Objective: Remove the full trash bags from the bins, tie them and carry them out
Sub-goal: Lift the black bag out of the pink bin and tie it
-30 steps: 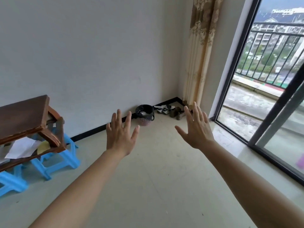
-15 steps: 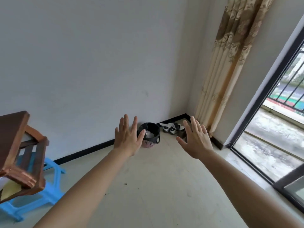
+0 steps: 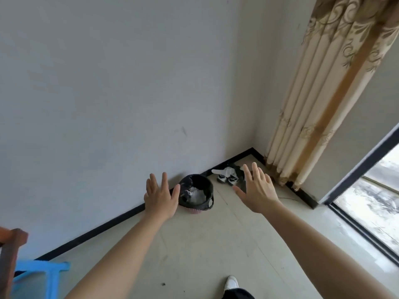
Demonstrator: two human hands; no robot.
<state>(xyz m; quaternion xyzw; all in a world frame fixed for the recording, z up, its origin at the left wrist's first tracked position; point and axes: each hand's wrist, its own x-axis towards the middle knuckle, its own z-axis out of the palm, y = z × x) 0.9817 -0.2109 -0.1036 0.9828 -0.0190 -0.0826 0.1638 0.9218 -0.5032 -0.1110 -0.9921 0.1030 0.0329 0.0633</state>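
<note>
A small pink mesh bin [image 3: 195,210] stands on the floor against the white wall. It is lined with a black trash bag [image 3: 201,201] that holds white paper waste. Both my arms are stretched out toward it. My left hand [image 3: 159,196] is open, fingers spread, and lies just left of the bin in the picture, still well short of it. My right hand [image 3: 257,190] is open too, to the right of the bin, in front of the shoes. Neither hand holds anything.
Several shoes [image 3: 228,174] lie in the corner beside a beige patterned curtain [image 3: 323,93]. A sliding glass door [image 3: 367,190] runs along the right. A wooden table edge [image 3: 10,255] and a blue plastic stool [image 3: 41,275] sit at lower left. My white shoe [image 3: 231,282] shows below.
I have moved closer to the bin and turned left; the table and stool have slid toward the left edge and the balcony has mostly left view. Both hands stay open and raised.
</note>
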